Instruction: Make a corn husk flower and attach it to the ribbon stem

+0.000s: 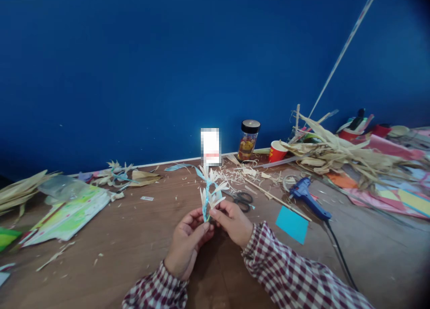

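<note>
Upright, husk flower [210, 188] between both hands.

Tabletop [134, 251]: I see brown wood littered with pale shavings.
Centre: scissors [242, 199] just right of middle, a blue glue gun [309, 197] and a blue paper square [292, 224] further right.
Far: black-lidded jar [248, 139], red cup [277, 151].
Right: heap of dried husks [339, 156].
Left: green printed sheets [70, 212].

No legible text anywhere. Red cup [277, 151] has yellow print, too small to read; jar [247, 140] label blurred; white card [210, 146] by wall pixelated.
</note>
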Action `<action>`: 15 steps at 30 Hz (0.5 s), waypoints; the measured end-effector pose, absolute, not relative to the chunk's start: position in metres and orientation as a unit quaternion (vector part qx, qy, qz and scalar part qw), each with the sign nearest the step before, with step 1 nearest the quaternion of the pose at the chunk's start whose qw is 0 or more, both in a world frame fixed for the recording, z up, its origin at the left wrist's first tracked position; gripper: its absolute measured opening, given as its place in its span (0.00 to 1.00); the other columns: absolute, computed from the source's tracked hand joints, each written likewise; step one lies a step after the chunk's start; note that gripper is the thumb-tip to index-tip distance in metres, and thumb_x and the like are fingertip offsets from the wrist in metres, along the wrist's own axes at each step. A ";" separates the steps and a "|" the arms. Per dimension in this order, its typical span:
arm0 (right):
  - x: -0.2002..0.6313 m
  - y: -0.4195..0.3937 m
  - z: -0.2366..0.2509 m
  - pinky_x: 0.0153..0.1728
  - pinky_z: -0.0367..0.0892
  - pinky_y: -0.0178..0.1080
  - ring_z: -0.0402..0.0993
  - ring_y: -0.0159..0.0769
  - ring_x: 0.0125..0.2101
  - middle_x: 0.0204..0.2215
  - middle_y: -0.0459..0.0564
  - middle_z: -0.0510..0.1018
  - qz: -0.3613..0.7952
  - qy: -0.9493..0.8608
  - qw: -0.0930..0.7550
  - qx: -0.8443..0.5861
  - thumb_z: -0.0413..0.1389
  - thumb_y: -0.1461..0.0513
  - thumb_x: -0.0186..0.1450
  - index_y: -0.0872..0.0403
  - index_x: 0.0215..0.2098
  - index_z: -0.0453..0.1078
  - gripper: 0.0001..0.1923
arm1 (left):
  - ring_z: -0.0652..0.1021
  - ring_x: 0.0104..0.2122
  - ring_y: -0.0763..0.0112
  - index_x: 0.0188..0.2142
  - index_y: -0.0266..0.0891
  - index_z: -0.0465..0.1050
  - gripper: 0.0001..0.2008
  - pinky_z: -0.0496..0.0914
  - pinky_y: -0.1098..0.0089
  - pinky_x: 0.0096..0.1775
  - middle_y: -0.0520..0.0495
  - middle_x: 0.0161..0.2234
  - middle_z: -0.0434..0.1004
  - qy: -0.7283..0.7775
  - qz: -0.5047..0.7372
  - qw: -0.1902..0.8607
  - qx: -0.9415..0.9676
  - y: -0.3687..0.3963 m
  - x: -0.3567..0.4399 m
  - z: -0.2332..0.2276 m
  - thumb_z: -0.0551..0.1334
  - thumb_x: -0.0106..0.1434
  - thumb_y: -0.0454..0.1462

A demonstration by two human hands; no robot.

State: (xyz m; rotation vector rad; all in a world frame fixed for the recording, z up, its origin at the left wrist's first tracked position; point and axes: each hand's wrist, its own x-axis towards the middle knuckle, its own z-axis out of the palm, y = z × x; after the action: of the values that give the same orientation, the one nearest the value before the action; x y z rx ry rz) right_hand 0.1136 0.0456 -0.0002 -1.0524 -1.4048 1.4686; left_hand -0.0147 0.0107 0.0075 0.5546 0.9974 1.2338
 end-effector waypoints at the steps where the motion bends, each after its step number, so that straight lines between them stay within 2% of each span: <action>1: 0.114 0.046 0.000 0.21 0.57 0.30 0.59 0.26 0.19 0.19 0.41 0.67 0.581 -0.564 0.416 -0.414 0.53 0.55 0.58 0.56 0.29 0.67 0.11 | 0.75 0.26 0.76 0.37 0.37 0.69 0.19 0.71 0.75 0.30 0.50 0.30 0.75 0.443 0.547 0.666 0.245 0.011 -0.015 0.008 0.68 0.43 0.31; 7: 0.113 0.045 -0.002 0.24 0.60 0.32 0.62 0.28 0.21 0.22 0.44 0.70 0.555 -0.583 0.424 -0.414 0.52 0.56 0.59 0.56 0.30 0.67 0.11 | 0.75 0.25 0.76 0.37 0.38 0.69 0.18 0.71 0.76 0.28 0.50 0.30 0.75 0.445 0.536 0.676 0.240 0.011 -0.017 0.005 0.68 0.45 0.32; 12: 0.113 0.045 -0.007 0.27 0.61 0.32 0.63 0.29 0.24 0.24 0.44 0.70 0.528 -0.607 0.428 -0.411 0.52 0.57 0.59 0.56 0.30 0.67 0.09 | 0.76 0.27 0.75 0.36 0.38 0.69 0.13 0.73 0.73 0.28 0.49 0.30 0.75 0.424 0.529 0.696 0.236 0.013 -0.021 -0.003 0.65 0.50 0.36; 15: 0.113 0.045 -0.006 0.26 0.60 0.32 0.63 0.29 0.23 0.23 0.44 0.70 0.522 -0.613 0.427 -0.412 0.53 0.58 0.59 0.56 0.29 0.67 0.08 | 0.76 0.28 0.75 0.33 0.38 0.69 0.10 0.72 0.74 0.28 0.50 0.28 0.75 0.450 0.526 0.679 0.244 0.014 -0.023 -0.005 0.65 0.50 0.36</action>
State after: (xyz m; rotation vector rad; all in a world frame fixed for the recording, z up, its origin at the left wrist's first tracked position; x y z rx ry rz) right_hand 0.1133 0.0448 -0.0059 -1.0294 -1.5307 1.3045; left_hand -0.0229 0.0141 -0.0045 0.5472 1.0111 1.1821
